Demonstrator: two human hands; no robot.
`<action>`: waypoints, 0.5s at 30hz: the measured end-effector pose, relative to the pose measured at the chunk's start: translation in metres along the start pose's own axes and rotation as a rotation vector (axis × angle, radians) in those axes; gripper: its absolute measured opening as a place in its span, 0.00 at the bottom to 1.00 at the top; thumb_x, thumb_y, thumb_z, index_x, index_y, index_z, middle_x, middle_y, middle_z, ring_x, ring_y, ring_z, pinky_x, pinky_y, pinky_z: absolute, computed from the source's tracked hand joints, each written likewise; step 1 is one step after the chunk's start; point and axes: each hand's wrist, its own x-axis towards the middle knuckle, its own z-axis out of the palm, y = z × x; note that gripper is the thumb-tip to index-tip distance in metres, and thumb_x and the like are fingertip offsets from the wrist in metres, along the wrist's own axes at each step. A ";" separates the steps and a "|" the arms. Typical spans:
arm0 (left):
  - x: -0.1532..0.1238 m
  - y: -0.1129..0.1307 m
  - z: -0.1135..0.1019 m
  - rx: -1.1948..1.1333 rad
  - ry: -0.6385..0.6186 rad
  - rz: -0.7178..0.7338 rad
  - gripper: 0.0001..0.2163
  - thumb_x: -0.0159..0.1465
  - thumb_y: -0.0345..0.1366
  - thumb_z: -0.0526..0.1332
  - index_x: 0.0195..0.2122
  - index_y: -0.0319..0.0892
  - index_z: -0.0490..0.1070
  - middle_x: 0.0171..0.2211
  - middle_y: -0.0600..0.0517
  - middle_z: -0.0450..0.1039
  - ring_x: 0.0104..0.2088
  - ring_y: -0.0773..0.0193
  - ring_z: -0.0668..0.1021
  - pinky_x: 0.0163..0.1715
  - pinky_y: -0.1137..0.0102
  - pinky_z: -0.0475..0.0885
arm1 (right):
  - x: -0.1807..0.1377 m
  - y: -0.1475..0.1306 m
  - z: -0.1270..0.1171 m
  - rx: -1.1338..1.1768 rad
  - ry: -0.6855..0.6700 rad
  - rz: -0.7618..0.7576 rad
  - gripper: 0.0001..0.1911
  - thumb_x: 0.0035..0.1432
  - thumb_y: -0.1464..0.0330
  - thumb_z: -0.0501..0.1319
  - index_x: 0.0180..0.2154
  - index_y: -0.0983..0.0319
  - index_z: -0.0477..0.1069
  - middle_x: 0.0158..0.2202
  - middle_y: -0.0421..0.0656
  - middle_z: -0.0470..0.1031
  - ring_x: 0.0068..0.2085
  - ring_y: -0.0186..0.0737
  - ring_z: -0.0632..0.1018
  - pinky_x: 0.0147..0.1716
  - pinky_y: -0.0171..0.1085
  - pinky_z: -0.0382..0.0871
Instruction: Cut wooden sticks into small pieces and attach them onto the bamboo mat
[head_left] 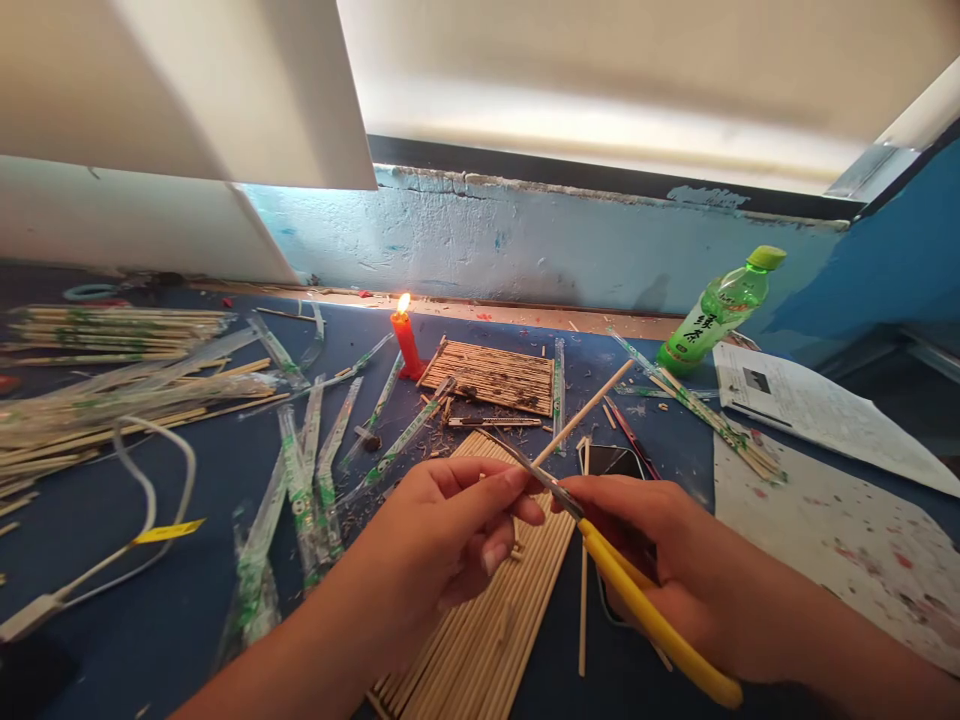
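Observation:
Over the middle of the table, my left hand [457,530] pinches a thin wooden chopstick [589,410], which slants up to the right. My right hand [667,550] is closed around scissors with yellow handles [649,620]. Their metal blades [544,478] cross the chopstick close to my left fingertips; whether they bite into it I cannot tell. Beneath both hands lies a flat panel of chopsticks set side by side [487,640]. Farther back is a smaller stick panel with dark marks [495,375], and a utility knife [493,422] lies at its near edge.
A lit red candle [405,345] stands at the back. Torn plastic wrappers [304,470], bundled chopsticks [120,330] and a white cable [150,500] spread across the left. On the right are a phone [615,462], a tilted green tea bottle [712,315] and papers [817,400].

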 end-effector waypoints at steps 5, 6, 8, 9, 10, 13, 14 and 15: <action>-0.001 0.006 -0.001 0.066 0.034 0.008 0.13 0.64 0.43 0.72 0.28 0.39 0.80 0.16 0.60 0.59 0.16 0.77 0.55 0.15 0.80 0.48 | -0.002 0.001 -0.001 -0.080 0.011 -0.014 0.20 0.64 0.67 0.67 0.57 0.59 0.74 0.34 0.41 0.79 0.32 0.40 0.77 0.31 0.34 0.72; -0.002 0.007 -0.001 0.088 0.042 0.011 0.14 0.64 0.43 0.72 0.27 0.39 0.79 0.17 0.60 0.59 0.16 0.77 0.55 0.15 0.80 0.48 | -0.002 0.000 -0.001 -0.105 0.011 -0.010 0.22 0.64 0.65 0.67 0.59 0.58 0.73 0.35 0.41 0.79 0.33 0.40 0.77 0.31 0.34 0.72; -0.003 0.008 0.000 0.122 0.055 0.019 0.14 0.64 0.45 0.72 0.27 0.40 0.79 0.16 0.60 0.58 0.16 0.77 0.55 0.14 0.79 0.49 | -0.004 -0.001 -0.001 -0.146 0.001 0.009 0.26 0.64 0.60 0.67 0.61 0.57 0.70 0.38 0.41 0.80 0.34 0.41 0.78 0.32 0.36 0.73; -0.003 0.008 0.000 0.131 0.062 0.029 0.14 0.63 0.45 0.72 0.27 0.41 0.79 0.16 0.60 0.58 0.16 0.77 0.56 0.14 0.79 0.49 | -0.005 -0.001 0.000 -0.156 -0.007 0.019 0.26 0.65 0.58 0.67 0.62 0.56 0.70 0.38 0.41 0.80 0.34 0.41 0.78 0.33 0.36 0.73; -0.004 0.008 0.001 0.140 0.069 0.043 0.13 0.63 0.45 0.72 0.28 0.41 0.80 0.16 0.60 0.59 0.16 0.76 0.56 0.14 0.79 0.49 | -0.006 -0.002 0.000 -0.161 -0.010 0.025 0.26 0.65 0.57 0.66 0.61 0.55 0.70 0.40 0.42 0.80 0.35 0.41 0.78 0.35 0.37 0.74; -0.004 0.007 0.003 0.170 0.103 0.076 0.12 0.63 0.46 0.72 0.30 0.41 0.82 0.18 0.59 0.63 0.16 0.77 0.57 0.14 0.79 0.49 | -0.007 -0.004 0.003 -0.158 0.015 0.024 0.24 0.65 0.57 0.66 0.61 0.53 0.71 0.45 0.43 0.80 0.41 0.45 0.80 0.42 0.41 0.75; -0.004 0.006 0.004 0.182 0.117 0.087 0.12 0.63 0.46 0.72 0.30 0.41 0.82 0.19 0.59 0.64 0.16 0.77 0.58 0.15 0.79 0.49 | -0.006 -0.005 0.004 -0.145 0.024 0.021 0.24 0.66 0.58 0.66 0.61 0.53 0.70 0.48 0.43 0.80 0.43 0.45 0.80 0.44 0.41 0.75; -0.004 0.005 0.005 0.195 0.127 0.101 0.13 0.63 0.46 0.72 0.30 0.41 0.82 0.19 0.58 0.65 0.17 0.76 0.59 0.15 0.79 0.50 | -0.005 -0.007 0.005 -0.118 0.021 0.019 0.23 0.66 0.60 0.66 0.61 0.52 0.70 0.49 0.43 0.80 0.44 0.45 0.80 0.45 0.41 0.75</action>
